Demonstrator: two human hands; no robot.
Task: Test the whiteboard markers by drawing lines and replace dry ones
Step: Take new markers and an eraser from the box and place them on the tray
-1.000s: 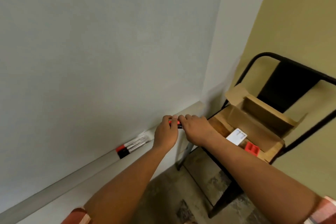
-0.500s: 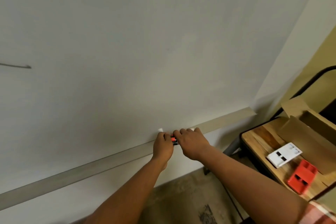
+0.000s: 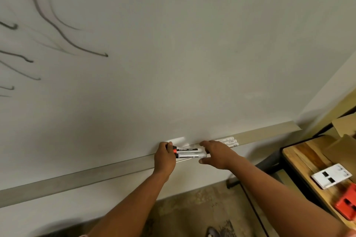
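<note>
A white board [image 3: 173,54] fills the view, with several dark wavy test lines [image 3: 57,31] at its upper left. Along its bottom runs a grey metal ledge [image 3: 77,175]. My left hand [image 3: 164,158] grips the capped left ends of a bundle of markers [image 3: 187,153] lying on the ledge, one with a black label and a red cap. My right hand [image 3: 215,155] rests on the bundle's right end with its fingers spread and fairly straight. More white markers [image 3: 228,141] lie on the ledge just beyond my right hand.
A wooden table [image 3: 300,161] stands at the right with an open cardboard box [image 3: 342,140], a white marker pack [image 3: 331,177] and a red pack [image 3: 346,204]. A dark metal frame edges the table. Patterned floor lies below the board.
The view has swung left and nearer, bringing the drawn lines into sight. My hands have moved apart along the ledge, and the marker bundle between them is now exposed.
</note>
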